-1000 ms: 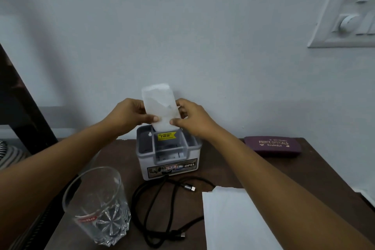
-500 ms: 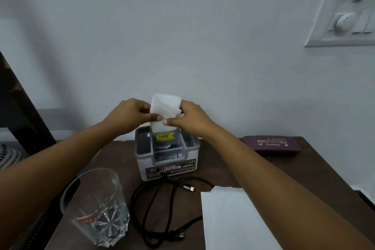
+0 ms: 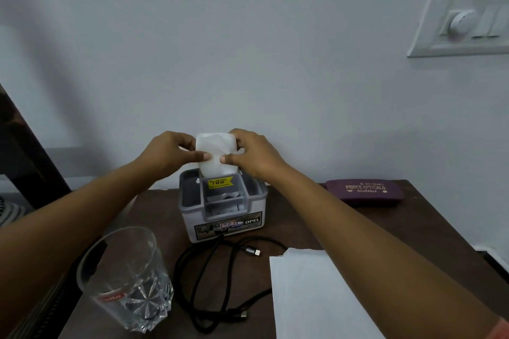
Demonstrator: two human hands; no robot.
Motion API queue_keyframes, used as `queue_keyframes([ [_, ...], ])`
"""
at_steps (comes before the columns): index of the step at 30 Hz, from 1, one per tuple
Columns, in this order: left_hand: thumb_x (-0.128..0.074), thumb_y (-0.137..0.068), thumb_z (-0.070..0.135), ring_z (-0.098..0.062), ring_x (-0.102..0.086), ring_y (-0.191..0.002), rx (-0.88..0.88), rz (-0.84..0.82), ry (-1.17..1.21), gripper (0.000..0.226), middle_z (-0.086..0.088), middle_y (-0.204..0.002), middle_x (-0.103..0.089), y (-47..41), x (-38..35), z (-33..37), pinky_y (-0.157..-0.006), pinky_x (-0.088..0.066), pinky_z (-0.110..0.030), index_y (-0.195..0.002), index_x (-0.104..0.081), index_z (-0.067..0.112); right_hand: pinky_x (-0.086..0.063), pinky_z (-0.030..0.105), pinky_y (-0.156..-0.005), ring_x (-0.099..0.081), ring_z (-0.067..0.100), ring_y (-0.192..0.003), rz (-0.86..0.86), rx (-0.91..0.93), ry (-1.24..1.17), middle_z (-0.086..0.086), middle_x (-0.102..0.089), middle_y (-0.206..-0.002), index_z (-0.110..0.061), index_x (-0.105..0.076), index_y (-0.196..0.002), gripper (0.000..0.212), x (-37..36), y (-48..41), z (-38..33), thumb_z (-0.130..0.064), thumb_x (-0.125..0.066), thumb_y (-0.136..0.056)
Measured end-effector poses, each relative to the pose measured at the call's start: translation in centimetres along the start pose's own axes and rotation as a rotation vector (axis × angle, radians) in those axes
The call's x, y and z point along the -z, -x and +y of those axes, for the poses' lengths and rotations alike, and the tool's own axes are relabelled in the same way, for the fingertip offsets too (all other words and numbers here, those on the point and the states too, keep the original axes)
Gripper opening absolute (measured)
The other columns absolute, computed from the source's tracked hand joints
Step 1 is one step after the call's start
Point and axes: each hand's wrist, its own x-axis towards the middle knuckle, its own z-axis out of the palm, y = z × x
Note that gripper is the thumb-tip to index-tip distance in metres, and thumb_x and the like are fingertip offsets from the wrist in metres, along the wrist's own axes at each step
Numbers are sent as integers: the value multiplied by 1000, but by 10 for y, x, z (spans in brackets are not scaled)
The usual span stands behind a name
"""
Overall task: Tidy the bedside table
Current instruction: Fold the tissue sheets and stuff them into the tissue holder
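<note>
A folded white tissue (image 3: 216,153) stands upright over the back of a grey plastic organiser box (image 3: 256,210) at the rear of the brown bedside table (image 3: 429,226). My left hand (image 3: 168,153) pinches the tissue's left side and my right hand (image 3: 254,153) pinches its right side, thumbs meeting on its front. The tissue's lower end dips behind the box's inner compartment with the yellow price sticker (image 3: 219,182). A black charging cable (image 3: 220,283) lies coiled in front of the box.
A clear drinking glass (image 3: 129,281) stands at the front left edge. A white paper sheet (image 3: 316,300) lies front right under my right forearm. A maroon spectacle case (image 3: 365,191) sits at the back right by the wall. A switchboard (image 3: 465,8) hangs upper right.
Both hands have pushed the tissue down; it stood tall above the box a second ago and now shows much shorter, its bottom sunk into the box.
</note>
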Motion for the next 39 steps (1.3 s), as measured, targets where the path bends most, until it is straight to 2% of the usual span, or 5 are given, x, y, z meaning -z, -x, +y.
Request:
queue_keyframes([
  [12, -75, -75, 29, -20, -54, -81, 77, -42, -47, 18, -13, -91, -67, 2, -9, 3, -61, -37, -21, -79, -67, 13, -50, 36, -82, -59, 23, -98, 5, -30, 95, 2, -61, -119, -28, -54, -117, 39, -6, -1, -2, -25, -69, -82],
  [20, -71, -76, 38, -16, -58, -89, -53, 139, -167, 29, 8, -99, -62, 50, 34, 47, -74, -39, -27, -102, -65, 25, -55, 36, -79, -66, 14, -80, 335, -46, -255, -13, -65, -92, -27, -59, -106, 23, 41, 83, 7, -25, -66, -84],
  [24, -68, -79, 31, -3, -60, -70, -245, 75, -8, 8, 19, -80, -69, 133, 16, 84, -61, -44, -23, -81, -67, 38, -45, 12, -70, -58, -6, -86, 347, -102, -103, -21, -64, -92, -32, -63, -98, 13, 46, 194, 31, -25, -64, -86],
  [28, -61, -86, 22, -1, -63, -78, -121, -212, -74, 22, 16, -87, -69, 181, -69, 63, -66, -49, -15, -80, -63, 43, -41, 9, -59, -54, -2, -70, 311, -176, 227, -22, -59, -81, -40, -62, -83, 4, 16, 273, 63, -36, -62, -82],
  [39, -58, -85, 43, -9, -59, -78, 71, -130, -75, 21, 9, -78, -64, 153, -132, 38, -68, -45, -27, -78, -66, 26, -40, 19, -64, -55, 6, -63, 456, -44, 425, -15, -58, -77, -34, -67, -78, 18, -1, 292, 79, -36, -49, -81],
])
